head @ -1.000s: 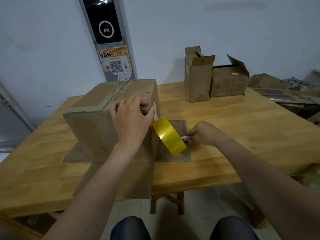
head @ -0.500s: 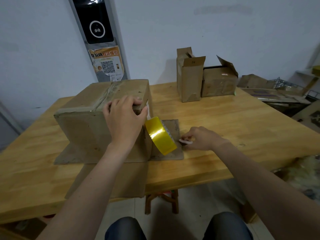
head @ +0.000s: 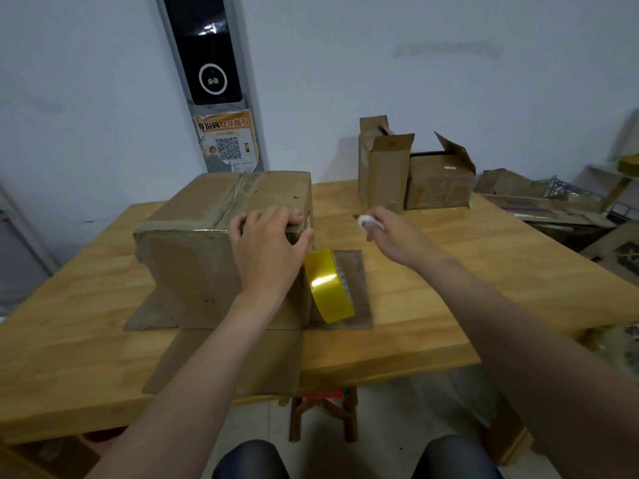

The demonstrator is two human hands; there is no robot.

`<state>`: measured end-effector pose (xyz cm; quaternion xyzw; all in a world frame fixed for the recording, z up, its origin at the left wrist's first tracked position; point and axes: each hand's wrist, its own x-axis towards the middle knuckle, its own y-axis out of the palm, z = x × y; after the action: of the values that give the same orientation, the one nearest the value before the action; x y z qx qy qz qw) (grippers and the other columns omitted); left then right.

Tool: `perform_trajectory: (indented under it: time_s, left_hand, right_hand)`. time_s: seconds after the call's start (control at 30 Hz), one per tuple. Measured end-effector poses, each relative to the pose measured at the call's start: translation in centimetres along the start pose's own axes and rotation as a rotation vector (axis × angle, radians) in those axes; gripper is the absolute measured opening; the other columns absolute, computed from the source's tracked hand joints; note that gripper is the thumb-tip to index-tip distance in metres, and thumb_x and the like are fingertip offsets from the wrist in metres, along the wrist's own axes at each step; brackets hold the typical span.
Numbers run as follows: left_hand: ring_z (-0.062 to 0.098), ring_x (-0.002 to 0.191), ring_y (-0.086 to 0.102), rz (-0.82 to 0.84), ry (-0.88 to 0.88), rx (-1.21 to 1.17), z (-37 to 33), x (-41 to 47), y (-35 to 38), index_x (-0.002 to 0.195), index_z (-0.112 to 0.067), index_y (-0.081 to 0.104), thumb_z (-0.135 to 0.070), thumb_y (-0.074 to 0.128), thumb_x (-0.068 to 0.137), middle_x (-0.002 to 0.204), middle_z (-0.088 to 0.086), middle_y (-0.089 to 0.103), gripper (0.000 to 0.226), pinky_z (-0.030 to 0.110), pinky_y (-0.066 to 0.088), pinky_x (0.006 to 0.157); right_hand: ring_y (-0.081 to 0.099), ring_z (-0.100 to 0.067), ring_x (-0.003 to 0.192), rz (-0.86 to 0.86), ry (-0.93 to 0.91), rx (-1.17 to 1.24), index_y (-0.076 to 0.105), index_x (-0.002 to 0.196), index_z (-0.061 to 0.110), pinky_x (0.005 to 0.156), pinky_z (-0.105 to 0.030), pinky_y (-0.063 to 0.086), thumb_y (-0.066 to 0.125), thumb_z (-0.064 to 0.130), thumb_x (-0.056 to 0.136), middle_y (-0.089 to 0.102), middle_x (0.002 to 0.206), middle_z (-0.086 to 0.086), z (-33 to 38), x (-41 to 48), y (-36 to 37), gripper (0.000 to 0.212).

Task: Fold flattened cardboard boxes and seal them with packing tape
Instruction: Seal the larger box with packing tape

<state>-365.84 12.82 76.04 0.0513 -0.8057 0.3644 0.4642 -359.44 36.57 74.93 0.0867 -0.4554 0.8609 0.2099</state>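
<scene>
Centre-left of frame: a closed cardboard box [head: 193, 257] stands on a wooden table [head: 466, 288], a taped seam running along its top, with its lower flaps [head: 224, 361] splayed flat on the tabletop to the left, right and near side, the near one overhanging the table's front edge. The left hand [head: 266, 250] grips the box's upper near-right corner: its fingers lie side by side, bent over the top edge, the thumb against the right-hand face. Just right of that hand a yellow tape roll [head: 328, 286] sits tilted against the box's right side, its lower rim down at the right flap — whether it rests there or hangs cannot be told. Further right, above the tabletop and apart from the box, the right hand [head: 394, 236] pinches a small white object [head: 367, 221] in curled fingers; motion blur hides what it is. At the table's far edge, centre-right, a tall box [head: 383, 174] with open top flaps touches a squat box [head: 439, 183] with a raised flap. Flattened cardboard [head: 518, 195] lies at the right margin. On the wall [head: 345, 63], upper left, a black panel [head: 204, 50] hangs above a QR-code sticker [head: 226, 141]. Under the table — lower centre — a wooden stool [head: 321, 413] shows, above the person's knees [head: 250, 459].
</scene>
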Motion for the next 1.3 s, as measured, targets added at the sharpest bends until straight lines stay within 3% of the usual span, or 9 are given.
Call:
perform_trajectory:
  time_s: [0.1,0.23,0.4,0.67,0.83,0.93,1.13,1.23,1.3]
  left_hand:
    - [0.011,0.097,0.061,0.005,0.010,0.010,-0.4,-0.3,-0.4,0.094,-0.031,0.069,-0.044,0.075,0.084,0.098,-0.018,0.069,0.018,0.042,0.035,0.103]
    - [0.011,0.095,0.062,0.011,0.010,0.020,-0.5,-0.2,-0.6,0.094,-0.032,0.068,-0.044,0.077,0.083,0.095,-0.017,0.068,0.018,0.042,0.035,0.102]
    - [0.010,0.097,0.060,0.059,0.005,0.047,0.4,0.9,-0.6,0.093,-0.034,0.066,-0.048,0.074,0.083,0.097,-0.019,0.067,0.019,0.039,0.037,0.096]
    - [0.007,0.098,0.056,0.088,0.012,0.027,1.3,1.6,-0.4,0.091,-0.036,0.063,-0.053,0.075,0.079,0.098,-0.021,0.065,0.023,0.036,0.033,0.094]
    - [0.008,0.096,0.058,0.029,0.050,0.004,1.5,0.9,0.0,0.092,-0.035,0.064,-0.051,0.075,0.080,0.096,-0.021,0.064,0.023,0.037,0.033,0.095]
    - [0.010,0.095,0.059,0.001,0.107,-0.006,1.3,0.1,-0.4,0.091,-0.032,0.064,-0.050,0.075,0.080,0.095,-0.019,0.065,0.023,0.039,0.036,0.093]
    - [0.014,0.097,0.063,-0.108,0.307,-0.032,-0.2,-2.5,-2.0,0.087,-0.026,0.069,-0.044,0.077,0.081,0.093,-0.016,0.068,0.020,0.032,0.028,0.090]
    - [0.014,0.100,0.065,-0.098,0.404,-0.092,-0.8,-3.6,-2.8,0.087,-0.025,0.071,-0.041,0.076,0.083,0.095,-0.016,0.069,0.017,0.035,0.031,0.091]
    - [0.015,0.105,0.066,-0.074,0.455,-0.156,-1.1,-4.0,-3.2,0.087,-0.024,0.072,-0.039,0.078,0.083,0.098,-0.015,0.070,0.017,0.038,0.033,0.095]
  right_hand:
    - [0.057,-0.016,0.083,-0.067,-0.093,0.089,0.057,0.107,0.015,0.064,-0.035,0.039,0.040,0.028,0.108,0.063,0.096,-0.001,4.2,3.1,-1.8,0.022]
    - [0.052,-0.015,0.083,-0.031,-0.204,0.060,0.053,0.111,0.016,0.061,-0.028,0.032,0.036,0.031,0.108,0.059,0.102,-0.005,8.9,7.6,-1.9,0.022]
    - [0.054,-0.028,0.097,0.121,-0.176,0.011,0.051,0.111,0.011,0.070,-0.035,0.034,0.035,0.032,0.108,0.060,0.112,-0.015,11.2,12.4,1.1,0.026]
    - [0.048,-0.022,0.098,0.235,-0.099,-0.032,0.052,0.109,0.003,0.078,-0.031,0.029,0.032,0.031,0.110,0.053,0.110,-0.012,11.0,17.1,3.5,0.034]
    - [0.045,-0.022,0.100,0.211,-0.093,-0.029,0.046,0.107,0.010,0.082,-0.032,0.030,0.030,0.033,0.109,0.049,0.110,-0.007,10.5,16.9,4.6,0.028]
    - [0.050,-0.031,0.103,0.163,-0.078,-0.018,0.046,0.104,0.009,0.083,-0.038,0.034,0.030,0.032,0.109,0.053,0.109,-0.013,10.1,15.7,4.3,0.029]
    - [0.046,-0.026,0.097,0.001,-0.102,-0.028,0.044,0.097,0.008,0.080,-0.033,0.026,0.031,0.026,0.111,0.051,0.100,-0.012,9.8,10.7,1.9,0.026]
    - [0.046,-0.029,0.101,-0.074,-0.079,-0.035,0.043,0.096,0.012,0.090,-0.039,0.032,0.030,0.029,0.110,0.049,0.099,-0.008,8.7,7.8,0.7,0.026]
    - [0.046,-0.031,0.109,-0.111,-0.034,-0.059,0.043,0.098,0.015,0.092,-0.037,0.028,0.028,0.030,0.109,0.049,0.104,-0.008,7.8,5.7,-0.2,0.024]
